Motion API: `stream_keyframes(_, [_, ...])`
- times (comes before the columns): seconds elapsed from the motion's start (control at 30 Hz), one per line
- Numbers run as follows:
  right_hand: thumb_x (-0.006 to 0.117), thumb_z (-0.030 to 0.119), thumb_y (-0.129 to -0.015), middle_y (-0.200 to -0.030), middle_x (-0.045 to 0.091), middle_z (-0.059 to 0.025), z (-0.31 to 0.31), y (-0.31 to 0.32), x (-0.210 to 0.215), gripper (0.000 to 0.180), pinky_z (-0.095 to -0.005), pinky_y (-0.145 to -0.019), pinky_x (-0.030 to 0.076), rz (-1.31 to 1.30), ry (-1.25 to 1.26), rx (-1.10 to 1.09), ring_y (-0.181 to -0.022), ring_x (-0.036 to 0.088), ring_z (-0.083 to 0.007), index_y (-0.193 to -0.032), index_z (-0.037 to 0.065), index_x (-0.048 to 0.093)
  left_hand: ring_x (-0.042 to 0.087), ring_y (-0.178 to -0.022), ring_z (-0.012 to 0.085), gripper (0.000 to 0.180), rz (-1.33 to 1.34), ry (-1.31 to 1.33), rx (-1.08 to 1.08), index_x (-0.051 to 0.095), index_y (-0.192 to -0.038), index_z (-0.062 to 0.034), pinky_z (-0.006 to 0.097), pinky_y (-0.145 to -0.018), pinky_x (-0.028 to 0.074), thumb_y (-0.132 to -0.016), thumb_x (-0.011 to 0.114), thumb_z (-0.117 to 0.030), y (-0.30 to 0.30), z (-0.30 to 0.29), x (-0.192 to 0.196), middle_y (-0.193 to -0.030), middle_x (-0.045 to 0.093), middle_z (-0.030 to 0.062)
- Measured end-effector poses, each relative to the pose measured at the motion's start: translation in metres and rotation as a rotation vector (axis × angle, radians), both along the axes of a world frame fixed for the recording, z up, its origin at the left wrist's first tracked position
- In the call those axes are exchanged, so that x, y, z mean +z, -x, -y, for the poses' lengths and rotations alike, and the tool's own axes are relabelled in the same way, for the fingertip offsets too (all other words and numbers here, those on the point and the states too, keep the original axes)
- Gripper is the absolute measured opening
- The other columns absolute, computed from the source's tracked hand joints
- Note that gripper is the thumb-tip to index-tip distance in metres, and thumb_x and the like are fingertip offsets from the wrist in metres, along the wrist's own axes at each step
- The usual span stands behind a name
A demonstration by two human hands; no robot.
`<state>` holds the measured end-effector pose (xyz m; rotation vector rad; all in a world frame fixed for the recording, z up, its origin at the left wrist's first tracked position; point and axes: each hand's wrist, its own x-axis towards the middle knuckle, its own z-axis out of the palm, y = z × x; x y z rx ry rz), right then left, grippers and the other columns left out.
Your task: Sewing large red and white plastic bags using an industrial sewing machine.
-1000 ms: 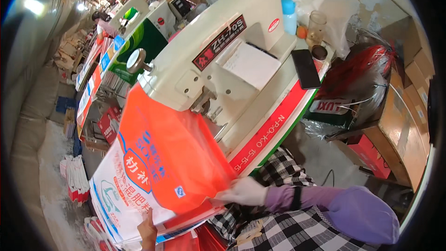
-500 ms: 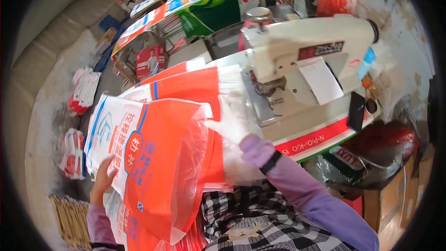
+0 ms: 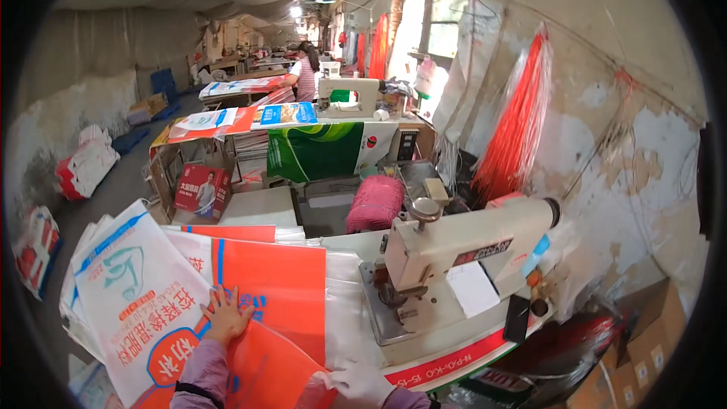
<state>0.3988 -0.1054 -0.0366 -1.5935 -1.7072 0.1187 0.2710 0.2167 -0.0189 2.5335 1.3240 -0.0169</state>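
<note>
An orange and white woven sack (image 3: 265, 288) lies flat on the worktable, on top of a stack of similar sacks (image 3: 129, 288). My left hand (image 3: 226, 314) presses flat on the orange part with fingers spread. My right hand (image 3: 362, 383), in a white glove, pinches the sack's near corner by the clear plastic liner (image 3: 344, 318). A cream sewing machine (image 3: 454, 246) stands just right of the sack.
A pink thread cone (image 3: 375, 203) sits behind the machine. A black phone (image 3: 517, 318) lies on the machine's base. Orange-red strands (image 3: 515, 121) hang on the right wall. A person (image 3: 305, 72) works at a far table. Cardboard boxes (image 3: 644, 348) stand at the lower right.
The view has swung up to show the whole room. The sack, held up and folded before, now lies flat on the table with my left hand pressed on it.
</note>
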Motion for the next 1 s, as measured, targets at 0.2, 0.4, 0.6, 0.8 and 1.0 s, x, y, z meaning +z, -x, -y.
stream_keyframes(0.2, [0.062,0.01,-0.086,-0.074,0.059,-0.0087,-0.012,0.012,0.085,0.058,-0.0319,-0.065,0.048,-0.447,0.271,-0.205,-0.068,0.059,-0.023,-0.141,0.018,0.046,0.004,-0.145,0.0436,0.08,0.077,-0.116,-0.031,0.028,-0.151,-0.0153,0.074,-0.105,0.002,-0.089,0.041,-0.064,-0.005,-0.005,-0.003,-0.158,0.009,0.0228])
stream_keyframes(0.4, [0.059,0.011,-0.09,-0.069,0.056,-0.0084,0.009,0.016,0.03,0.046,-0.0315,-0.061,0.047,-0.4,0.341,-0.216,-0.059,0.055,-0.0169,-0.135,0.016,0.056,0.006,-0.145,0.0426,0.077,0.121,-0.156,-0.023,0.031,-0.15,-0.0145,0.073,-0.106,0.004,-0.09,0.041,-0.061,-0.006,-0.008,-0.014,-0.157,0.012,0.023])
stream_keyframes(0.6, [0.058,0.014,-0.091,-0.097,0.069,-0.0065,0.019,-0.037,0.084,0.034,-0.0262,-0.08,0.05,-0.636,0.557,-0.064,-0.081,0.063,-0.0126,-0.125,0.017,0.064,0.009,-0.145,0.0418,0.074,0.105,-0.182,0.003,0.033,-0.149,-0.0162,0.072,-0.106,0.005,-0.09,0.042,-0.06,-0.005,-0.003,-0.012,-0.157,0.014,0.0222])
stream_keyframes(0.8, [0.058,0.033,-0.091,-0.134,0.054,-0.0135,-0.066,-0.005,0.149,0.043,-0.0393,-0.097,0.045,-0.108,0.324,0.143,-0.12,0.051,-0.0301,-0.127,0.009,0.057,0.012,-0.145,0.0406,0.072,0.106,-0.223,0.015,0.033,-0.149,-0.017,0.071,-0.107,0.007,-0.091,0.042,-0.059,0.001,-0.004,-0.013,-0.157,0.015,0.021])
stream_keyframes(1.0, [0.056,0.038,-0.091,-0.15,0.03,-0.0226,-0.014,0.025,0.002,0.065,-0.0497,-0.109,0.03,0.413,0.496,0.057,-0.139,0.028,-0.0386,-0.146,0.01,0.034,0.011,-0.145,0.0401,0.073,0.092,-0.216,-0.008,0.031,-0.15,-0.0179,0.071,-0.107,0.008,-0.091,0.041,-0.06,-0.004,0.004,-0.018,-0.156,0.017,0.021])
